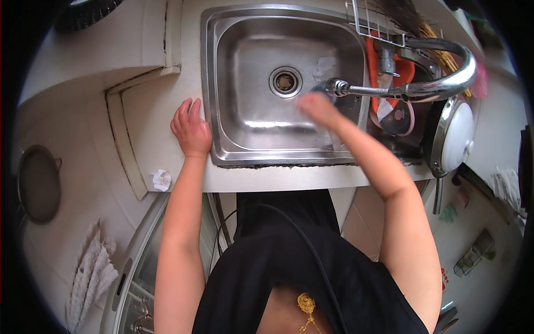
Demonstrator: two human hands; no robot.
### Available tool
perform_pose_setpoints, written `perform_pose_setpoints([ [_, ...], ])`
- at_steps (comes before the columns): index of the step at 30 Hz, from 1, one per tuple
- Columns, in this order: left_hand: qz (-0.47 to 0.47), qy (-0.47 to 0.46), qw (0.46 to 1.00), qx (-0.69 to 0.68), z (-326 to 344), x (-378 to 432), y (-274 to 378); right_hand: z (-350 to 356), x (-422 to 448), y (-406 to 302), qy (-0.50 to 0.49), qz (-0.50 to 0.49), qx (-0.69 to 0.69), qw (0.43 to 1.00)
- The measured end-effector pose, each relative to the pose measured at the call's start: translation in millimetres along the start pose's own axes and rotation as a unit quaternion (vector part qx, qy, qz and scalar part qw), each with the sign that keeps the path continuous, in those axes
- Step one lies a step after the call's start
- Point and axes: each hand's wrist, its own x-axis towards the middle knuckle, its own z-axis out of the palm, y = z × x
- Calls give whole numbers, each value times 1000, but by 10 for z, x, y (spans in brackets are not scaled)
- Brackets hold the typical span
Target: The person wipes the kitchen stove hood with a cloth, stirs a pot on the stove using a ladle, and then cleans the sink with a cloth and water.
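My left hand (192, 129) rests on the white countertop (146, 108), its fingers spread beside the left rim of the stainless steel sink (250, 108). Blurred, my right hand (317, 108) is over the sink, right of the drain (285, 82) and below the head of the curved chrome faucet (454, 85). Whether its fingers hold anything is not clear. A bluish thing, partly hidden, is beside it under the faucet head. A whitish translucent scrap or patch (325, 67) is on the sink's right side.
Right of the sink are an orange basket (404, 69), a dark pink-rimmed item (398, 119), a lidded pan (457, 137), a wire rack (367, 21) and a straw broom (438, 48). Crumpled paper (161, 180) lies near my left forearm. A strainer (39, 183) and cloth (94, 271) hang left.
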Motion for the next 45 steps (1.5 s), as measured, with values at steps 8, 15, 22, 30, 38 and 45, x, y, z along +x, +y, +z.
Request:
perform_pose_setpoints([
  [8, -9, -21, 1000, -1, 22, 31, -37, -863, 1086, -253, 183, -179, -569, 782],
  [15, -7, -13, 1000, -25, -54, 15, -12, -33, 867, 761, 245, -19, -525, 815],
  [22, -11, -10, 1000, -17, -40, -14, -33, 1476, 774, 226, -52, -227, -165, 958],
  [30, 1, -9, 1000, -19, -79, -18, -50, -115, 1620, -322, 167, -242, -533, 793],
  [38, 15, 6, 999, -31, -83, 6, -22, -220, 296, 539, -40, -11, -608, 793],
  [45, 16, 13, 999, -29, -105, 13, 3, 672, 327, 438, -214, 100, -472, 850],
])
